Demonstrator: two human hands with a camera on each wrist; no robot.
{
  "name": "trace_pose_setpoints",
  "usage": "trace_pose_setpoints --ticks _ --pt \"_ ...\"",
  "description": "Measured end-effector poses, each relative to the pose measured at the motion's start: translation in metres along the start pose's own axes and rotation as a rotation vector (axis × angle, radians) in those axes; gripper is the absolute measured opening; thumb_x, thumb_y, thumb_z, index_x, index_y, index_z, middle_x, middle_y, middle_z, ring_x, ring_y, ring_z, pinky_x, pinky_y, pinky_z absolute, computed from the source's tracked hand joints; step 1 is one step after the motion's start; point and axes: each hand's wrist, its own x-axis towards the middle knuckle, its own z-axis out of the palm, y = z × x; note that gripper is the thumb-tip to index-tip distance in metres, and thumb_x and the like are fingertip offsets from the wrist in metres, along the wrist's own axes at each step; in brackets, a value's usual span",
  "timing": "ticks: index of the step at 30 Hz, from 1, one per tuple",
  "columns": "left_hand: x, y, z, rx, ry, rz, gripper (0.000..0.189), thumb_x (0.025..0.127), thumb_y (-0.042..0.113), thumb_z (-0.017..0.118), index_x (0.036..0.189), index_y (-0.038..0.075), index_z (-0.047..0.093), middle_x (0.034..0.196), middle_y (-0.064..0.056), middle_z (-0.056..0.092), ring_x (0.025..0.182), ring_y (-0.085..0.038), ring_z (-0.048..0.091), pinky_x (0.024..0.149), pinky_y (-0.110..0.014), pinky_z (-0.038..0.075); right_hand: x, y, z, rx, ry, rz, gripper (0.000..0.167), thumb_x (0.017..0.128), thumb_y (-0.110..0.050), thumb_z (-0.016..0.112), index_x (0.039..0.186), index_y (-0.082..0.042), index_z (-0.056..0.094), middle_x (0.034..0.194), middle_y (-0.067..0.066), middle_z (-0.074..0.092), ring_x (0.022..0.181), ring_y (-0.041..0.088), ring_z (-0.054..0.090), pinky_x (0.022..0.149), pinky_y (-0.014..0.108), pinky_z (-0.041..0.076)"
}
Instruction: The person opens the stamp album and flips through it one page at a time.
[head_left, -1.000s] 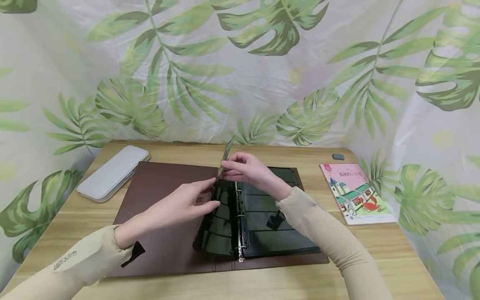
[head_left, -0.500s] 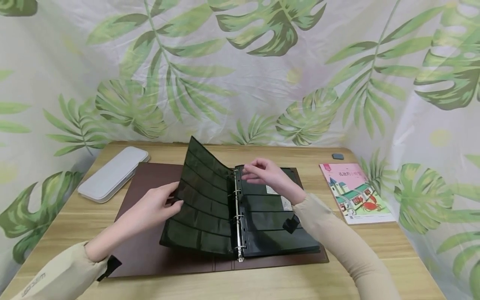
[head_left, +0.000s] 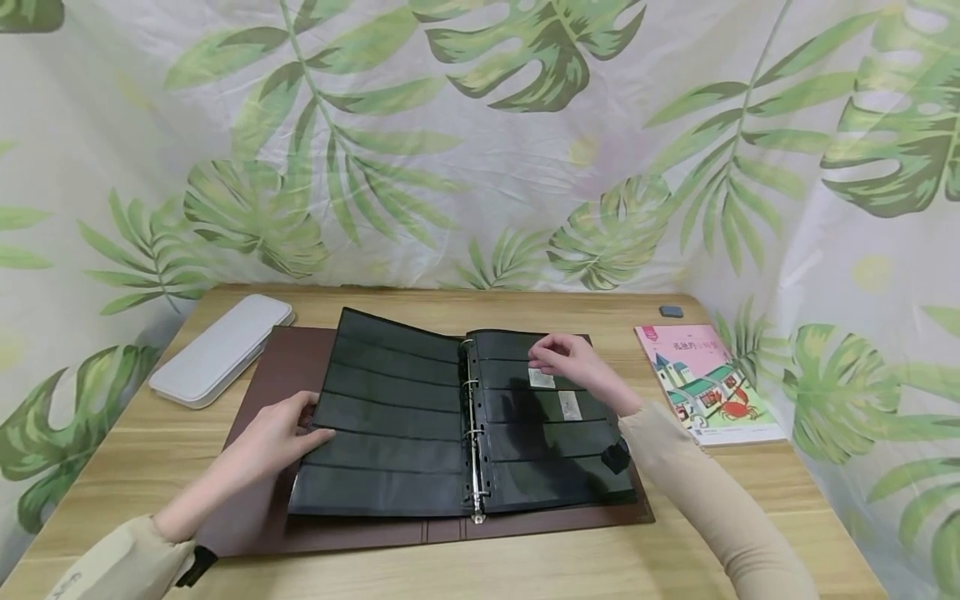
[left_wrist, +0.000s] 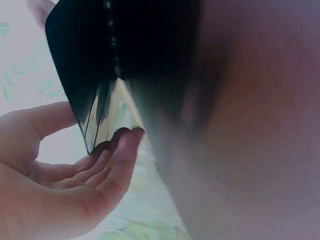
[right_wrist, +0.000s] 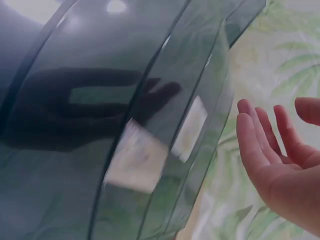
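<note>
A brown ring binder lies spread on the table, its black pages divided into strip pockets. My left hand holds the outer edge of the left black page, which is lifted at an angle over the cover. Seen from the left wrist, the thumb is on one face of that page and the fingers are on the other. Over the upper part of the right page hovers my right hand, its fingers loosely bent around nothing. Two pale stamp-like pieces sit in that page's pockets.
Left of the binder is a light grey case. At the right lie a pink picture-covered book and, behind it, a small dark grey block. Metal rings run down the binder's spine. A leaf-patterned cloth hangs behind the table.
The left hand has swung the black page over to the left and lowered it. The right hand has let go of the page and moved right, and the pale pieces have come into view.
</note>
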Motion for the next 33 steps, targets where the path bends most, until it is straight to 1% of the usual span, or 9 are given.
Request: trace_pose_setpoints --ticks 5,10,15,18,22,24,27,30,33 --pt "0.0 -0.015 0.013 0.014 0.012 -0.042 0.047 0.081 0.015 0.08 0.11 -0.014 0.058 0.087 -0.014 0.067 0.077 -0.018 0.063 0.066 -0.032 0.052 -0.002 0.015 -0.011 -0.053 0.014 -0.007 0.038 0.104 -0.02 0.051 0.13 0.008 0.055 0.131 0.029 0.059 0.122 0.038 0.062 0.102 0.042 0.053" --pt "0.0 -0.024 0.025 0.021 0.043 -0.035 0.048 0.076 0.016 0.083 0.106 -0.014 0.059 0.078 -0.005 0.061 0.067 -0.007 0.051 0.059 -0.025 0.043 -0.005 0.025 -0.023 -0.096 0.021 -0.019 0.04 0.105 -0.019 0.049 0.133 0.009 0.052 0.132 0.031 0.058 0.124 0.042 0.059 0.107 0.048 0.048" --pt "0.0 -0.026 0.034 0.061 0.055 -0.03 0.065 0.075 0.017 0.084 0.119 -0.021 0.053 0.081 -0.009 0.059 0.071 -0.017 0.052 0.062 -0.034 0.046 -0.007 0.032 -0.033 -0.204 0.073 -0.043 0.04 0.105 -0.02 0.049 0.133 0.008 0.053 0.132 0.03 0.059 0.123 0.043 0.058 0.105 0.052 0.048" --pt "-0.002 -0.025 0.04 0.131 0.066 -0.002 0.08 0.076 0.019 0.085 0.128 -0.025 0.044 0.098 -0.028 0.063 0.087 -0.036 0.063 0.072 -0.048 0.054 -0.007 0.036 -0.039 -0.319 0.122 -0.07 0.038 0.104 -0.021 0.051 0.131 0.006 0.056 0.13 0.026 0.062 0.121 0.04 0.06 0.103 0.052 0.048" --pt "-0.006 -0.026 0.047 0.248 0.116 0.056 0.091 0.075 0.024 0.086 0.134 -0.025 0.039 0.116 -0.042 0.056 0.105 -0.054 0.058 0.085 -0.059 0.051 -0.007 0.043 -0.046 -0.421 0.154 -0.114 0.039 0.103 -0.021 0.053 0.131 0.005 0.057 0.129 0.024 0.064 0.122 0.039 0.06 0.103 0.053 0.047" --pt "-0.009 -0.028 0.048 0.29 0.147 0.084 0.093 0.074 0.027 0.087 0.137 -0.022 0.039 0.116 -0.039 0.057 0.104 -0.052 0.057 0.084 -0.059 0.05 -0.007 0.046 -0.05 -0.449 0.149 -0.14 0.042 0.103 -0.021 0.054 0.134 0.007 0.055 0.132 0.025 0.062 0.123 0.041 0.059 0.104 0.055 0.046" --pt "-0.011 -0.032 0.048 0.309 0.153 0.122 0.095 0.074 0.03 0.087 0.141 -0.018 0.039 0.127 -0.037 0.055 0.115 -0.053 0.054 0.091 -0.061 0.048 -0.006 0.052 -0.054 -0.518 0.131 -0.17 0.048 0.102 -0.023 0.055 0.139 0.007 0.05 0.139 0.027 0.056 0.128 0.043 0.055 0.106 0.057 0.045" --pt "-0.012 -0.038 0.045 0.292 0.099 0.143 0.094 0.078 0.033 0.083 0.143 -0.017 0.038 0.142 -0.038 0.046 0.132 -0.056 0.043 0.101 -0.066 0.042 -0.007 0.055 -0.059 -0.582 0.102 -0.175 0.057 0.102 -0.026 0.056 0.146 0.007 0.042 0.148 0.028 0.046 0.135 0.045 0.048 0.11 0.058 0.04" --pt "-0.014 -0.041 0.044 0.288 0.048 0.155 0.091 0.081 0.036 0.08 0.143 -0.016 0.039 0.148 -0.038 0.04 0.136 -0.056 0.038 0.104 -0.068 0.039 -0.006 0.057 -0.062 -0.657 0.085 -0.187 0.06 0.102 -0.025 0.057 0.147 0.009 0.038 0.151 0.03 0.042 0.139 0.046 0.042 0.114 0.059 0.036"
